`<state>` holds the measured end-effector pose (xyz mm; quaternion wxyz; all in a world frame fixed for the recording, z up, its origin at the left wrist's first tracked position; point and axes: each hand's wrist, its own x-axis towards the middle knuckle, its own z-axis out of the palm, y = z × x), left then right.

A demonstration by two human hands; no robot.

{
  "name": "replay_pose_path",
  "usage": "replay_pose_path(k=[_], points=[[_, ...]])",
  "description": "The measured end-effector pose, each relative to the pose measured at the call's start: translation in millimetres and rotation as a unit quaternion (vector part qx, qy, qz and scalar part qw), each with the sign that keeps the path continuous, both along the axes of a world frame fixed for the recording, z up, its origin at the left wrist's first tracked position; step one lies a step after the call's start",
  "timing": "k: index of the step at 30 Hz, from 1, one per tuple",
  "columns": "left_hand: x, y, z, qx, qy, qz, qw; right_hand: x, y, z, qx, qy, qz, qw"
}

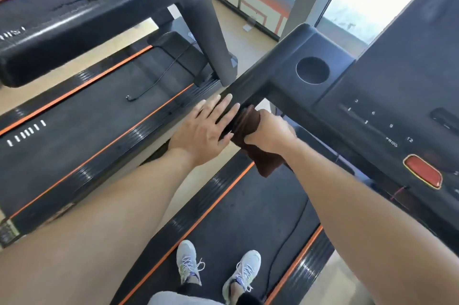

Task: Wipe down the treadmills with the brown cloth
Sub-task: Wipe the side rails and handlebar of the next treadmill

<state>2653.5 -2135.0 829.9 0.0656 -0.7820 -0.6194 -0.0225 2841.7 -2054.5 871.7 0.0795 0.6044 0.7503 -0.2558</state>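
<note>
Brown cloth (250, 140) wrapped round the left handrail (244, 96) of the near treadmill (387, 96), just below the console corner, one tail hanging free beneath; gripped there by the right hand (269, 132), fingers curled over cloth and rail together; left hand (207, 128) laid flat with fingers straight on the same rail, touching the cloth's edge, holding nothing. Cup holder (312, 70) and red stop button (423, 171) on the console to the right; feet in pale shoes (216, 272) on the belt (248, 217) below; second treadmill (99, 105) alongside to the left, a loose cable (159, 81) lying on its belt. Risks judged from here: hanging tail dragged unused, leaving the rail's underside streaked; cloth bunched too thickly to slide; forearm brushed against the stop button.
</note>
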Motion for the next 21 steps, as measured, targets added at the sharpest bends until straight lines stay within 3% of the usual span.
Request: replay_pose_path(k=[2, 8, 15, 18, 21], points=[[1.6, 1.1, 0.1, -0.006, 0.002, 0.009, 1.0, 25.0, -19.2, 0.1, 0.032, -0.031, -0.008, 0.999], [1.4, 2.6, -1.7, -0.012, 0.0, 0.012, 1.0, 92.9, -50.0, 3.6, -0.019, -0.071, -0.061, 0.995], [1.8, 3.2, -3.0, -0.007, -0.039, 0.022, 0.999, 5.1, -20.7, -15.6, 0.147, 0.018, -0.018, 0.989], [1.9, 4.0, -5.6, -0.001, -0.043, 0.024, 0.999, -23.9, -1.9, -23.7, 0.163, 0.036, -0.007, 0.986], [3.3, 3.6, -4.3, 0.004, -0.036, 0.026, 0.999, -12.2, 3.1, -25.1, 0.118, 0.033, 0.014, 0.992]])
